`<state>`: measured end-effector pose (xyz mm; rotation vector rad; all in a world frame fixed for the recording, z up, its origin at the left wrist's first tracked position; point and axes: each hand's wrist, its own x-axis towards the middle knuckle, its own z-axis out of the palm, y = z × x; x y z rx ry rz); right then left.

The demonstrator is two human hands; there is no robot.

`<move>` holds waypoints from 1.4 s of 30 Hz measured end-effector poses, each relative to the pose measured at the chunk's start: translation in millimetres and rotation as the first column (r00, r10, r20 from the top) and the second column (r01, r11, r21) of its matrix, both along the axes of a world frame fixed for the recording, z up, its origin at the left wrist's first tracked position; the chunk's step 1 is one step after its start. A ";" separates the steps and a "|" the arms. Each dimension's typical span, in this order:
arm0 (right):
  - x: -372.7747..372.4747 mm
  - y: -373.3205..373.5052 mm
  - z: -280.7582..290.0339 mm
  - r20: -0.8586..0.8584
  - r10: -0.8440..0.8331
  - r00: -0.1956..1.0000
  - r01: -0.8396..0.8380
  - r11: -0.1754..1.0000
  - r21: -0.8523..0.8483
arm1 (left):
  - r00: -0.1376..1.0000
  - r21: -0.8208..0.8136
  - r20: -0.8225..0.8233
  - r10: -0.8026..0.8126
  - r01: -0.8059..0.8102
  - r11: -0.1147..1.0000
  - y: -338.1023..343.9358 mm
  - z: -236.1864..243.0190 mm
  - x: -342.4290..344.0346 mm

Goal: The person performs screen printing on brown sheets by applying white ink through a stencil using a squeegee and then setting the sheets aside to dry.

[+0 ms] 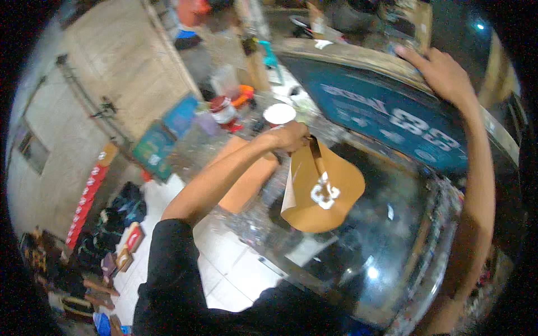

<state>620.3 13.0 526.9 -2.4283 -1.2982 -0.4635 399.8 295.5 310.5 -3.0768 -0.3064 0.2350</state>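
Observation:
My left hand [291,136] is closed on the upper edge of a tan, curved-cut sheet [347,179]. The sheet hangs over a dark, shiny glass-like work surface [364,263]; it carries a white printed figure, a dark strip runs down from the top, and its left edge curls up. Up at the right, my right hand [448,75] grips the top edge of a tilted screen printing frame [358,106]. That frame has a wooden border and a dark teal mesh with white markings. Part of the right hand's grip is hidden behind the frame edge.
Left of the sheet lies a stack of orange-tan pieces [249,182]. Beyond it stand a white round lid or tub [279,114] and a red-and-white can [224,112]. Bags and shoes lie on the floor at left, by a red-and-white strip [87,201].

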 end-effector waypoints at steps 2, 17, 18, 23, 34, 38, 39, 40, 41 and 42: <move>-5.3 -4.2 3.3 -0.046 -0.124 0.991 0.125 0.992 0.003 | 0.954 -0.487 0.054 0.295 -0.233 0.842 44.2 42.4 -56.3; 57.5 33.0 -11.4 -0.058 -0.140 0.989 0.149 0.968 0.201 | 0.249 -0.445 0.618 0.746 -0.672 0.593 189.1 -194.1 -315.5; 64.1 41.0 -19.7 -0.092 -0.123 0.988 0.144 0.948 0.285 | 0.413 -0.370 0.609 0.677 -0.607 0.703 137.8 -218.6 -285.6; 144.8 10.6 -17.0 -0.377 0.150 0.914 0.001 0.928 0.372 | 0.655 -0.612 0.404 0.639 -0.325 0.721 12.7 -174.3 -173.5; 32.2 -25.1 20.9 0.040 -0.128 0.991 0.128 0.992 0.016 | 0.968 0.015 0.227 0.108 -0.114 0.993 -45.8 -92.6 -130.4; -21.6 -1.2 11.0 -0.026 -0.124 0.992 0.125 0.991 0.056 | 0.974 -0.067 0.221 -0.053 0.069 0.995 -152.2 -109.5 -91.4; -44.9 8.8 11.4 -0.068 -0.166 0.984 0.170 0.984 0.049 | 0.950 -0.151 0.308 -0.061 0.112 0.982 -183.9 -125.6 -77.8; -49.5 5.8 16.4 -0.167 -0.109 0.980 0.106 0.994 -0.025 | 0.943 -0.355 0.329 0.056 0.069 0.932 -206.9 -131.8 -60.6; -40.0 29.8 5.1 -0.114 0.016 0.993 -0.016 1.000 -0.003 | 0.915 -0.515 0.310 0.257 -0.065 0.855 -227.0 -133.6 -65.0; -24.4 -2.2 18.5 -0.016 -0.064 0.998 0.064 0.998 -0.012 | 0.913 -0.774 0.209 0.351 -0.065 0.630 -255.3 -125.6 -19.6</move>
